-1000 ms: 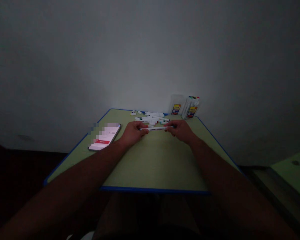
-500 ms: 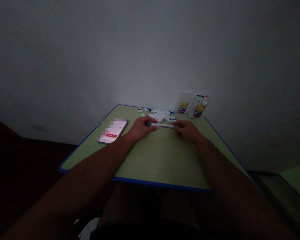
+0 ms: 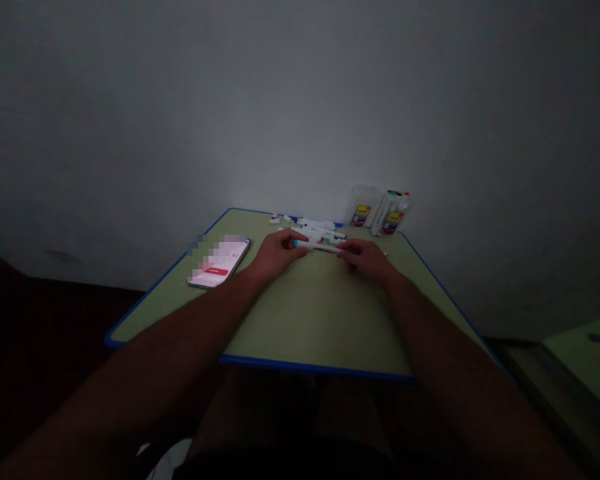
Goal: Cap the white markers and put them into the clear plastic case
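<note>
A white marker [image 3: 320, 247] with a light-blue end lies level between my two hands, over the far half of the table. My left hand [image 3: 276, 252] pinches its blue end between thumb and fingers. At the other end, the fingers of my right hand [image 3: 364, 259] close on the marker and hide its tip. Just beyond it lies a loose pile of white markers [image 3: 325, 225], several with coloured ends. A few small caps [image 3: 275, 219] rest at the pile's left.
A lit phone [image 3: 221, 265] lies on the left of the green, blue-edged table [image 3: 305, 320]. At the back right, against the wall [image 3: 300, 100], stand a clear pouch [image 3: 361, 208] and a second pouch holding several markers [image 3: 393, 215]. Another green surface [image 3: 585, 353] shows at far right.
The view has shifted slightly, so everything sits a little further left. Both hands keep hold of the marker, whose right end now dips slightly more.
</note>
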A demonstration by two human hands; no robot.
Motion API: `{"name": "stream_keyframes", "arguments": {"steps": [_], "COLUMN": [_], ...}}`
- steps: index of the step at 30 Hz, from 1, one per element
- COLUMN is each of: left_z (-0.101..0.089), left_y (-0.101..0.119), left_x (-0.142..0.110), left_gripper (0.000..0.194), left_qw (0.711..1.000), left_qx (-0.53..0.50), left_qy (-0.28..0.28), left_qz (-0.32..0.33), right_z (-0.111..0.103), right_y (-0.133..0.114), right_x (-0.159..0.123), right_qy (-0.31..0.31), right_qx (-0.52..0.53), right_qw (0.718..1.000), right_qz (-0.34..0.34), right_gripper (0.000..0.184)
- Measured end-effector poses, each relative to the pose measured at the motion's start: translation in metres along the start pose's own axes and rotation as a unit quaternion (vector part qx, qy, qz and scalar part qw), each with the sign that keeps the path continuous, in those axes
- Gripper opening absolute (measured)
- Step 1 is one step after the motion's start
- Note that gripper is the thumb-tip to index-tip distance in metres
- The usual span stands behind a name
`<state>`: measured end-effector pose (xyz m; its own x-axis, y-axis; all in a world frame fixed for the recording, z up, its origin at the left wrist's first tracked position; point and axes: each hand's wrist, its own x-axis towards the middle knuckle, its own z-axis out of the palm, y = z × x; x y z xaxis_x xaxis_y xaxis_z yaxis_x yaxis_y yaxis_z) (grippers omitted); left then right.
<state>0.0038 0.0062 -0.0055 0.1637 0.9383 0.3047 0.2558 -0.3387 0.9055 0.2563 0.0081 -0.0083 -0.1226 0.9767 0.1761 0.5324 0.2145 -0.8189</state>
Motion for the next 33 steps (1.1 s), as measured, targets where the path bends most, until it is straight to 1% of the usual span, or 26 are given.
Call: {"name": "stream_keyframes", "arguments": {"steps": [3,5,7,10,14,20,24,27,30,33], "left_z": [-0.003,-0.005,-0.007,-0.008,-0.008,-0.007,-0.007,-0.007,-0.006,-0.007], "left_y": [-0.004,-0.007,-0.007,-0.006,-0.003,-0.005,-0.001,0.0,-0.005,-0.012], "left_x": [0.002,0.004,0.004,0.004,0.002,0.002,-0.001,-0.001,0.001,0.005], "left_gripper": [0.022,0.02,0.021,0.021,0.02,0.02,0.032,0.036,0.036,0.038], "left_qw": [0.997,0.991,0.986,0.983,0.98,0.974,0.968,0.954,0.936,0.924], "left_qx": [0.067,0.129,0.165,0.183,0.197,0.229,0.248,0.291,0.335,0.356], "left_qy": [0.023,0.026,0.02,0.012,0.004,-0.004,-0.027,-0.055,-0.087,-0.11], "left_qz": [-0.015,-0.015,-0.023,-0.025,-0.024,-0.002,0.012,0.035,0.06,0.085], "right_z": [0.002,0.003,0.005,0.007,0.009,0.009,0.005,-0.001,-0.009,-0.015], "right_y": [-0.005,-0.01,-0.016,-0.021,-0.024,-0.025,-0.022,-0.02,-0.02,-0.02], "right_x": [0.001,0.0,-0.001,-0.002,-0.003,-0.002,0.0,0.001,0.001,0.002], "right_qy": [0.04,0.039,0.027,0.019,0.019,0.029,0.07,0.107,0.135,0.174], "right_qx": [0.057,0.112,0.148,0.169,0.192,0.23,0.266,0.287,0.281,0.262], "right_qw": [0.997,0.991,0.986,0.982,0.978,0.969,0.957,0.95,0.949,0.949], "right_qz": [-0.039,-0.057,-0.07,-0.08,-0.075,-0.086,-0.089,-0.064,-0.04,-0.033], "right_gripper": [0.034,0.038,0.038,0.034,0.033,0.031,0.03,0.034,0.036,0.036]}}
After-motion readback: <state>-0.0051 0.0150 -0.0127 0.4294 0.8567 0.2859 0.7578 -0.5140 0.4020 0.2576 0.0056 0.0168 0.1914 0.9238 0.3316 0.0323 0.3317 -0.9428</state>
